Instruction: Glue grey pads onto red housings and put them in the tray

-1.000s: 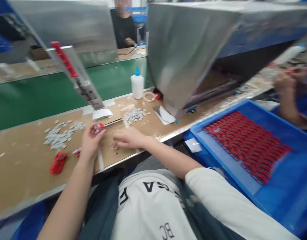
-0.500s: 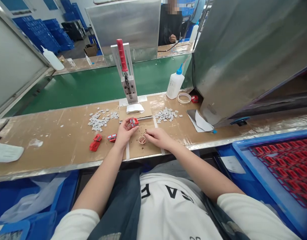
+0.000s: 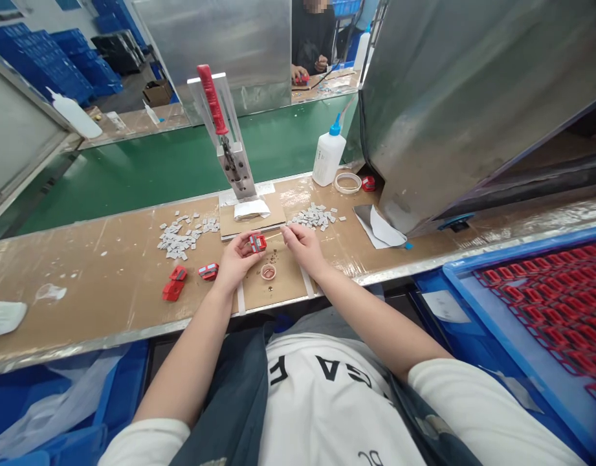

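Note:
A small red and grey part (image 3: 257,243) is held between the fingers of my left hand (image 3: 235,260). My right hand (image 3: 302,247) is pinched closed at the fingertips on something thin that I cannot make out, just right of that part. Below and between the hands sits a small round cup (image 3: 268,272) with tiny dark bits scattered around it. More red parts (image 3: 174,285) lie left of my left hand, one of them (image 3: 209,271) close to the wrist. Small grey pieces form a left pile (image 3: 178,236) and a right pile (image 3: 314,217).
A press with a red handle (image 3: 213,100) stands behind the hands. To its right are a white bottle (image 3: 329,158), a tape roll (image 3: 347,183) and a sheet (image 3: 385,230). A blue crate (image 3: 465,291) of red parts is at the right. Across the green belt (image 3: 166,162) sits a person.
My right hand has moved up and away from the cup, toward the right pile. My left hand still holds the red and grey part. The whole view has shifted a little.

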Demonstrator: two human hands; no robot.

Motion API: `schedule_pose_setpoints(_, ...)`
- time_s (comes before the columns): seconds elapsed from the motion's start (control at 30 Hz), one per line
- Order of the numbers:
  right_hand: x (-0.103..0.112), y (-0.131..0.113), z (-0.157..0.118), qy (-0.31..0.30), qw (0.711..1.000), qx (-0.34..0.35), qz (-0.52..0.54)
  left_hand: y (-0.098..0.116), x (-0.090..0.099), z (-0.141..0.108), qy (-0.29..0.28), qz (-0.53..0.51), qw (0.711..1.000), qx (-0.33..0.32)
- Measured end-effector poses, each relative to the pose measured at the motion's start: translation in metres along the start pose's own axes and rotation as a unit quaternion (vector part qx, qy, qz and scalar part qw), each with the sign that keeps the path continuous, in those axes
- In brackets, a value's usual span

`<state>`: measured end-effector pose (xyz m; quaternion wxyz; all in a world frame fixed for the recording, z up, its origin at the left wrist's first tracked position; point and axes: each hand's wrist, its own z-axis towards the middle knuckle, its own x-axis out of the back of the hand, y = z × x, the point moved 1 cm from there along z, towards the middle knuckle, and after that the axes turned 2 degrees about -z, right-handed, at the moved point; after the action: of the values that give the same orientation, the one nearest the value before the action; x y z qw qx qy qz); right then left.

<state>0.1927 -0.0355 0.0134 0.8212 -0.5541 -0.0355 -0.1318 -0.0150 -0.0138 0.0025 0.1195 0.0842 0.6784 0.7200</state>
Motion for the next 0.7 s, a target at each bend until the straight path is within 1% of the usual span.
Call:
schedule_pose_setpoints(0.23, -0.0025, 0.0059, -0.0004, -0.004, 0.999, 0.009, -0.048, -0.0006, -0.0005, 0.0004, -0.013, 0.011, 1.000, -0.002)
schedule_pose_setpoints(0.5, -0.0039, 0.0058, -0.0008, -0.015, 0.998, 0.010, -0.060, 0.0000, -0.0017, -0.0008, -0.015, 0.025, 1.000, -0.003)
schedule_pose_setpoints(0.7, -0.0048, 0.0103, -0.0009, -0.004, 0.998, 0.022, -0.064, -0.0021, -0.0018, -0.0001, -0.014, 0.025, 1.000, -0.002)
